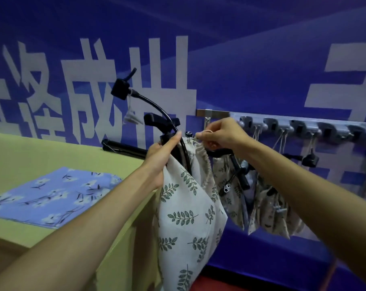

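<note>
A white drawstring bag printed with green leaves hangs in front of me, with a black gooseneck stand sticking up out of its mouth. My left hand grips the bag's upper left edge beside the black stem. My right hand pinches the bag's pale drawstring at the gathered mouth, just below a metal hook on the wall.
A grey rail of hooks runs along the blue banner wall, with more leaf-print bags hanging from it by strings. A green table on the left carries a blue floral cloth. A small pouch dangles from the stand.
</note>
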